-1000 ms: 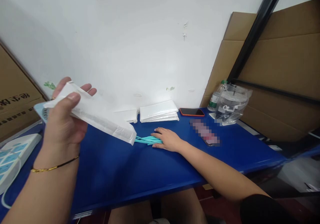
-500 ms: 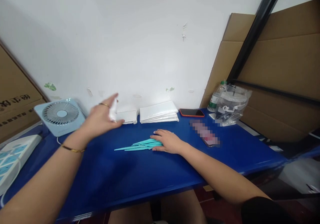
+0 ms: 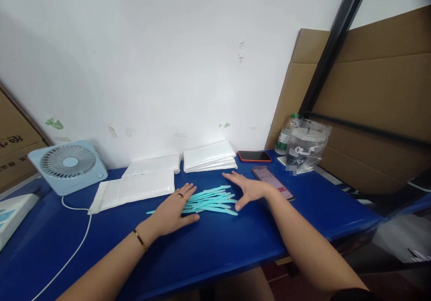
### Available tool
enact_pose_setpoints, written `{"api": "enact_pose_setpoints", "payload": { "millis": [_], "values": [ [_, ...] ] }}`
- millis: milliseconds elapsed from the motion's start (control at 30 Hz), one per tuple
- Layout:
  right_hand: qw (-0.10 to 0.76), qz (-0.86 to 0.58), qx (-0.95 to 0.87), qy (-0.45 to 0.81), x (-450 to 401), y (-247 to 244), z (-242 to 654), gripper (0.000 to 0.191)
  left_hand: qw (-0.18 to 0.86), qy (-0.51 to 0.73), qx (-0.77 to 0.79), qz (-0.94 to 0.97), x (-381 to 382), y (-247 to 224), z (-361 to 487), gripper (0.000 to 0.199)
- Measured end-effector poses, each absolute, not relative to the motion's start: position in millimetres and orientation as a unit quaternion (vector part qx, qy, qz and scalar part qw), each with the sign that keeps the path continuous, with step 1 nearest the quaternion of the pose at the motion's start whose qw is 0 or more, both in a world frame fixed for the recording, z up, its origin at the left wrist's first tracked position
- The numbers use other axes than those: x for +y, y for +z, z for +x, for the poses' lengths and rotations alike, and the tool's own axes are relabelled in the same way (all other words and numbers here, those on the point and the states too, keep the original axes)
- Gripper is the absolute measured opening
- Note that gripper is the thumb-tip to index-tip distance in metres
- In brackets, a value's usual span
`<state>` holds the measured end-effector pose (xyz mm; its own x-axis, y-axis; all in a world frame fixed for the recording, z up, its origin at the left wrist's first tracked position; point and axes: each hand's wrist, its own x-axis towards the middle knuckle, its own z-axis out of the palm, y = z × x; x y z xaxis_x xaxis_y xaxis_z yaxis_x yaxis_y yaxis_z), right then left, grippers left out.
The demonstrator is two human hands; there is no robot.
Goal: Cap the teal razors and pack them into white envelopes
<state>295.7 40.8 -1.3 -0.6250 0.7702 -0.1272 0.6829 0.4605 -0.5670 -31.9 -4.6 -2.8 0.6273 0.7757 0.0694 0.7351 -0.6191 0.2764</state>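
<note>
Several thin turquoise sticks lie in a loose pile on the blue table. My left hand rests over the left end of the pile, fingers apart, covering part of the sticks. At the pile's right end is my right hand, its fingers spread and nothing held in it. Behind my left hand a white padded envelope lies flat, partly over another white stack. A second stack of white envelopes is near the wall.
A light blue fan with a white cable is at the left, beside a power strip. A red-edged phone, a second phone, a bottle and a bagged container are at the right.
My left hand has come down from near the wall onto the sticks. My right hand has moved right, off the sticks. A white envelope now lies at the left, and the view has shifted slightly.
</note>
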Motion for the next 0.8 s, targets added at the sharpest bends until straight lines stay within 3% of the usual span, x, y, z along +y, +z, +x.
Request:
{"api": "enact_pose_setpoints", "payload": {
  "millis": [100, 300, 367, 467, 533, 667, 800],
  "values": [
    [0.015, -0.374, -0.881, 0.288, 30.6, -3.2, 275.5, 0.131, 0.096, 0.072, 0.408, 0.905, -14.2, -16.4, -16.0, 0.077],
    [0.087, -0.314, -0.903, 0.280, 16.5, -5.1, 242.7, 0.124, 0.136, 0.073, 0.395, 0.906, -21.0, -15.4, 7.8, 0.089],
    [0.130, -0.330, -0.892, 0.282, 19.6, -1.8, 246.7, 0.109, 0.179, 0.081, 0.394, 0.898, -19.2, -5.4, 8.0, 0.085],
    [0.204, -0.368, -0.874, 0.242, 34.0, 5.9, 252.5, 0.054, 0.217, 0.139, 0.438, 0.861, -6.1, 8.7, 2.0, 0.057],
    [0.194, -0.377, -0.882, 0.206, 46.9, 11.0, 249.3, 0.029, 0.223, 0.146, 0.473, 0.839, 7.7, 13.2, -1.7, 0.043],
    [0.092, -0.380, -0.897, 0.207, 65.8, 16.6, 231.2, 0.020, 0.250, 0.089, 0.484, 0.834, 29.1, 10.7, -2.9, 0.025],
    [0.097, -0.403, -0.865, 0.283, 70.3, 12.1, 224.2, 0.019, 0.238, 0.094, 0.490, 0.834, 34.5, 6.7, -3.0, 0.020]
  ]
}}
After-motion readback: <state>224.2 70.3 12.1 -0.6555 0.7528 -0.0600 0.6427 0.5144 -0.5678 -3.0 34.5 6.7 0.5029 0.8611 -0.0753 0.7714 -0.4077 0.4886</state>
